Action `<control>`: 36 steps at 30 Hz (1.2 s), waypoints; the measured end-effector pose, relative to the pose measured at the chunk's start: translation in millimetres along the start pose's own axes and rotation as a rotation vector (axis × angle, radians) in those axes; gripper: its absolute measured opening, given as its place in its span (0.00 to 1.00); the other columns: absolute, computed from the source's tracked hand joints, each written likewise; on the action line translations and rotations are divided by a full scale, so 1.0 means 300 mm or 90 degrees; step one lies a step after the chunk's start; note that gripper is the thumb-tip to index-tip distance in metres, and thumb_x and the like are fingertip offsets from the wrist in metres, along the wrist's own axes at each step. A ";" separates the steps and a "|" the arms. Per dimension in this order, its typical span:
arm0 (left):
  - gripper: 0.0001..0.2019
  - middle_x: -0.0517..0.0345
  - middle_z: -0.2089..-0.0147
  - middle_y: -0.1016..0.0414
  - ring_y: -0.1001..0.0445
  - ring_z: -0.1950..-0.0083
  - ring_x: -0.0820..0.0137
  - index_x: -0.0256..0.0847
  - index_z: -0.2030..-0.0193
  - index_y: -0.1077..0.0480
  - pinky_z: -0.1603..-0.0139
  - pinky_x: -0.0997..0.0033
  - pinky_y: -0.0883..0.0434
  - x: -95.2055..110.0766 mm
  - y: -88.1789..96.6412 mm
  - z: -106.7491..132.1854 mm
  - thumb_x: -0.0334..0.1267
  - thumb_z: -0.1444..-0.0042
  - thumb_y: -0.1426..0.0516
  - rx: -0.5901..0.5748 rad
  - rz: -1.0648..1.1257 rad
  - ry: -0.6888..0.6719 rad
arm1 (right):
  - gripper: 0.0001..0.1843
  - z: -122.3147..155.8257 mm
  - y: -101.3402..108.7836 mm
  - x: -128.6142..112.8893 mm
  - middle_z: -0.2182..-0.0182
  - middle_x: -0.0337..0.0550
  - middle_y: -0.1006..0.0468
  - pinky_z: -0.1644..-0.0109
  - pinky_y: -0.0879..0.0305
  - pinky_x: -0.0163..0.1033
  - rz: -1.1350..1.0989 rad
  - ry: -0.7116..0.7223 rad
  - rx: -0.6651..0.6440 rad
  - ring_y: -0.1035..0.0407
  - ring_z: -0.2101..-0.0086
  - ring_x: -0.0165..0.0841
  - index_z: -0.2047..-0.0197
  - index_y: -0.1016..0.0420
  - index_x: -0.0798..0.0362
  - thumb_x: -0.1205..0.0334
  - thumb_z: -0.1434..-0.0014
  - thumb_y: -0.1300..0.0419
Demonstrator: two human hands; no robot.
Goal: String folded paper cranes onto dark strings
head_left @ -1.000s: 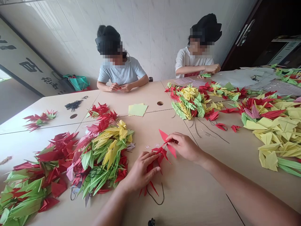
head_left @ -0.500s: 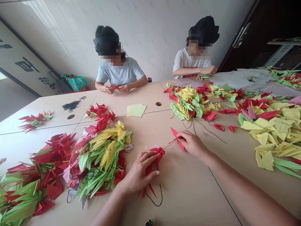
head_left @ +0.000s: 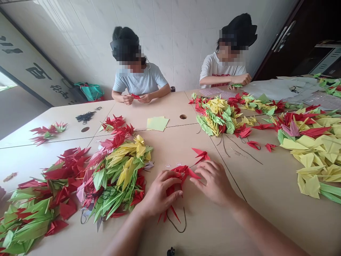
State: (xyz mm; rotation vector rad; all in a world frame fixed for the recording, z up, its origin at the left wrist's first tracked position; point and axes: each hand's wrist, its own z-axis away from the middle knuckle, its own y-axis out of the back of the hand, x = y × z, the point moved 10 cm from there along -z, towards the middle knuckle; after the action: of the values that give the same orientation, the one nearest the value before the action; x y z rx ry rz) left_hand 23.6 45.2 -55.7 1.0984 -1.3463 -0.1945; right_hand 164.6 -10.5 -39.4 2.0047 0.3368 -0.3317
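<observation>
A bunch of folded red paper cranes [head_left: 183,170] lies on the table, with my left hand [head_left: 165,188] curled over it. Out from under that hand trails a looped black cord [head_left: 179,232]. Close on the right, the thumb and forefinger of my right hand [head_left: 214,182] close around the wing of a red paper crane [head_left: 194,174] at the end of the bunch. Just beyond my right fingers is another red crane [head_left: 201,155], apart from the bunch. My right palm and curled fingers hide part of what lies beneath.
Piles of red, green and yellow folded paper [head_left: 119,174] spread at the left; another yellow pile [head_left: 319,149] is at the right. Yellow-green sheets [head_left: 157,123] and black cords [head_left: 85,116] lie farther back. Two people sit opposite, both handling folded paper.
My right hand has moved down and left, bringing a red crane against the bunch. Another red crane now shows beyond its fingers. My left hand stays on the bunch; the view shifted slightly.
</observation>
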 end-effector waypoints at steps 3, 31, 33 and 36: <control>0.10 0.50 0.50 0.25 0.30 0.46 0.62 0.44 0.54 0.24 0.44 0.61 0.31 0.001 0.004 -0.001 0.43 0.40 0.42 0.007 0.004 0.002 | 0.07 0.010 -0.046 -0.017 0.66 0.46 0.21 0.56 0.40 0.49 0.024 -0.008 -0.015 0.29 0.61 0.44 0.69 0.27 0.51 0.58 0.41 0.36; 0.12 0.52 0.47 0.29 0.31 0.44 0.64 0.43 0.53 0.33 0.44 0.63 0.32 -0.019 0.009 0.010 0.33 0.44 0.41 0.007 0.060 0.072 | 0.11 0.008 0.042 0.065 0.64 0.51 0.22 0.55 0.42 0.46 0.118 -0.092 0.149 0.30 0.59 0.43 0.63 0.26 0.55 0.56 0.38 0.42; 0.13 0.53 0.48 0.28 0.31 0.45 0.64 0.43 0.53 0.35 0.44 0.62 0.32 -0.025 0.011 0.012 0.32 0.45 0.41 0.020 0.060 0.082 | 0.11 0.014 0.003 -0.011 0.72 0.42 0.23 0.59 0.41 0.40 0.067 -0.039 0.079 0.29 0.66 0.37 0.70 0.27 0.53 0.56 0.39 0.40; 0.14 0.52 0.48 0.30 0.32 0.44 0.63 0.43 0.54 0.36 0.44 0.61 0.32 -0.034 0.005 0.014 0.31 0.46 0.41 0.026 0.058 0.091 | 0.13 0.042 -0.071 -0.102 0.77 0.36 0.25 0.66 0.42 0.37 0.021 -0.003 -0.010 0.30 0.73 0.33 0.76 0.29 0.52 0.56 0.44 0.35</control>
State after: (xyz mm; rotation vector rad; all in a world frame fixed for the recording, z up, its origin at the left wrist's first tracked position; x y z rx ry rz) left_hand 16.3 50.8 -62.2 1.0629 -1.2734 -0.0204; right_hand 127.2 -15.4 -50.9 1.9915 0.3025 -0.3131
